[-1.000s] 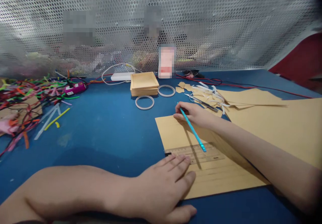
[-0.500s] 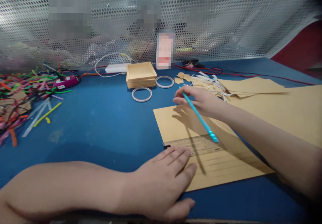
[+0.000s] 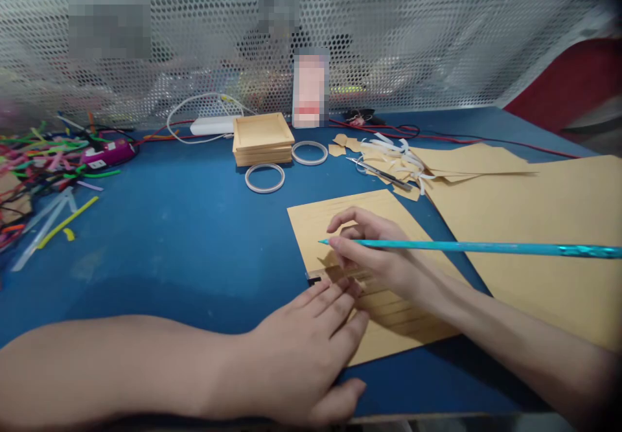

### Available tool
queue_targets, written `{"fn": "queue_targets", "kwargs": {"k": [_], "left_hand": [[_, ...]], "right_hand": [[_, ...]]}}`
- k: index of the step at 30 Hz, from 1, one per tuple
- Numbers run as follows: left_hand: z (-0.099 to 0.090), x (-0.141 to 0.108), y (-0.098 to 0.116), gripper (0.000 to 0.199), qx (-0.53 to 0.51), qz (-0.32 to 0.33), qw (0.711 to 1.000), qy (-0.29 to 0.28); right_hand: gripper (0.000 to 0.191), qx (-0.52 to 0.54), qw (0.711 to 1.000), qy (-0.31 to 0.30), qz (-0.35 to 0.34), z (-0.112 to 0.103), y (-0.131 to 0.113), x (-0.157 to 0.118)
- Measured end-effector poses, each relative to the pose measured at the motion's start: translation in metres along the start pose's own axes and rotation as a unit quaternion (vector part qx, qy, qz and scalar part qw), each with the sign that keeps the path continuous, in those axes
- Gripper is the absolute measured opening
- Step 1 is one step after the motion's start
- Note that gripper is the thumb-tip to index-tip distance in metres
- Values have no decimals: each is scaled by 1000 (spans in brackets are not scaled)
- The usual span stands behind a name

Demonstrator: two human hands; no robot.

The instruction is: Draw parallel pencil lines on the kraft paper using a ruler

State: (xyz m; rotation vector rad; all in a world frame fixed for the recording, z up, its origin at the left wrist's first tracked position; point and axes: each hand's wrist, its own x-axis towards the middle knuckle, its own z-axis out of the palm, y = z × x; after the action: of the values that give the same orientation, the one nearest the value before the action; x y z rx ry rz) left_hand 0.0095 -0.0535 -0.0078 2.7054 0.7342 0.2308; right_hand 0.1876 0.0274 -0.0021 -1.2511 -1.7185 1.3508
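Note:
My left hand [image 3: 311,348] lies flat with its fingers spread on the near part of a tan paper sheet [image 3: 340,215], fingertips against a clear ruler [image 3: 321,276] that is mostly hidden. Just beyond those fingertips, over the ruler, my right hand [image 3: 374,250] grips a long turquoise pencil [image 3: 476,247]. The pencil lies almost level, its tip pointing left and its tail reaching the right edge of the view. The sheet rests on a blue table [image 3: 194,231].
Larger tan sheets [image 3: 549,225] lie at right, with paper scraps and scissors [image 3: 383,173] behind. A stack of wooden trays [image 3: 262,137] and two white rings [image 3: 265,178] [image 3: 310,153] sit at centre back. Coloured strips [image 3: 43,160] pile at left. A perforated metal screen [image 3: 437,30] closes the back.
My right hand has drawn back from the sheet's far edge to the ruler next to my left fingertips. The pencil swung from steeply slanted to nearly level.

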Motion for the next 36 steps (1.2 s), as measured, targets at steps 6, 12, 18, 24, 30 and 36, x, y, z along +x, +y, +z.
{"fn": "queue_targets", "kwargs": {"k": [6, 12, 18, 24, 30, 36], "left_hand": [[-2, 1, -1, 59, -8, 2, 1000, -18], [-3, 2, -3, 60, 0, 11, 1000, -16], [-6, 1, -5, 56, 18, 20, 1000, 2], [-6, 1, -7, 55, 29, 27, 999, 7], [-6, 2, -7, 56, 35, 29, 999, 9], [-6, 2, -7, 56, 30, 26, 999, 7]], "right_hand": [[28, 56, 998, -5, 8, 9, 5, -1], [33, 38, 999, -7, 29, 13, 8, -1], [29, 23, 999, 3, 41, 11, 3, -1], [26, 26, 999, 3, 44, 11, -1, 0], [25, 31, 999, -9, 39, 12, -3, 1], [24, 28, 998, -8, 50, 12, -3, 0]]}}
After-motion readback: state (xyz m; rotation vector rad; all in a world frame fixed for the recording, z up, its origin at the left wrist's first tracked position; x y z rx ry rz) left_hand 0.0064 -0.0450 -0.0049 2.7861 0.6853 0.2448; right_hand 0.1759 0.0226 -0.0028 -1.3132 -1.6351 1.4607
